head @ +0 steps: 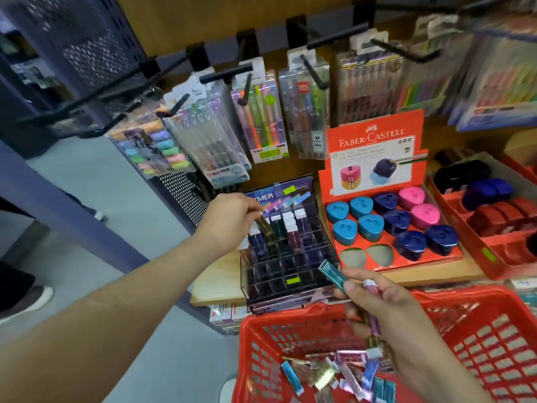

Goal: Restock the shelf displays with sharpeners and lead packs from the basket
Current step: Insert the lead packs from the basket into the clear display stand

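Head view: the left hand [229, 222] sits at ten o'clock of the clear acrylic lead display [290, 257], its fingers pinching a gold lead pack [265, 226] that tilts over the back-row slots, where other packs stand upright. At five o'clock of the display the right hand [386, 309] hovers above the red basket [465, 295]. Its fingers are curled round a teal lead pack [331, 276] that sticks out toward eleven o'clock and a pink lead pack [373, 312] lying along the palm. More loose lead packs [334, 370] lie heaped in the basket's bottom (blue, gold, lilac, all jumbled). At three o'clock of the display, just beside it on the wooden shelf [218, 277], stands the Faber-Castell sharpener tray [374, 132], with teal, navy and pink sharpeners [370, 226] seated in its cut-outs.
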Demonstrator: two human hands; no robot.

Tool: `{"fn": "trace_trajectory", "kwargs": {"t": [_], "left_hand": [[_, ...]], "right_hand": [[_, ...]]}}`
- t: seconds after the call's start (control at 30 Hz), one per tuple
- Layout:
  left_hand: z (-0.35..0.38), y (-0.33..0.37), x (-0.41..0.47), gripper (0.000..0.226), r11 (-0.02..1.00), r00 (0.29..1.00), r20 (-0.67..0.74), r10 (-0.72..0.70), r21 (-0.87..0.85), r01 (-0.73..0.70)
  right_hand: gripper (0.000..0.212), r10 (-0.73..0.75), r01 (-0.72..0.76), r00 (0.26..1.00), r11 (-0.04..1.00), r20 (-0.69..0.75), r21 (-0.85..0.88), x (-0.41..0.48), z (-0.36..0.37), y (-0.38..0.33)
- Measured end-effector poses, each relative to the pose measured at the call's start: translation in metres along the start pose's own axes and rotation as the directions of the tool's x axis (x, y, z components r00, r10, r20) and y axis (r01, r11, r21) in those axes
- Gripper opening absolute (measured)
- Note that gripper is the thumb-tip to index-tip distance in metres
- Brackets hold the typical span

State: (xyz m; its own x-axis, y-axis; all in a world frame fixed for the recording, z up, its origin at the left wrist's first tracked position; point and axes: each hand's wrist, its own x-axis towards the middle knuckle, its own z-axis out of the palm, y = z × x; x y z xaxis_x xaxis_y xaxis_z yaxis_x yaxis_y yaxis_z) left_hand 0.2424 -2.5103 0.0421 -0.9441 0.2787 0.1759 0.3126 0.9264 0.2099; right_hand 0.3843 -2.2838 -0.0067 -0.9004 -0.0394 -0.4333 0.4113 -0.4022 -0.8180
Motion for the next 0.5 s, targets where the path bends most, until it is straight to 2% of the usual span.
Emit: {"fn": "trace_trajectory", "kwargs": {"t": [0.3, 0.5], "left_hand": [[0.007, -0.003, 0.008, 0.022, 0.957, 0.979, 0.122, 0.165, 0.219, -0.188], [0.022, 0.0, 0.008, 0.027, 0.916, 0.968, 0.216, 0.128, 0.349, -0.199]], "right_hand": [[0.019, 0.03, -0.032, 0.999, 0.998, 0.028, 0.053, 0.0, 0.001, 0.0], [0.017, 0.044, -0.045, 0.999, 0.995, 0.009, 0.094, -0.002, 0.004, -0.001]]}}
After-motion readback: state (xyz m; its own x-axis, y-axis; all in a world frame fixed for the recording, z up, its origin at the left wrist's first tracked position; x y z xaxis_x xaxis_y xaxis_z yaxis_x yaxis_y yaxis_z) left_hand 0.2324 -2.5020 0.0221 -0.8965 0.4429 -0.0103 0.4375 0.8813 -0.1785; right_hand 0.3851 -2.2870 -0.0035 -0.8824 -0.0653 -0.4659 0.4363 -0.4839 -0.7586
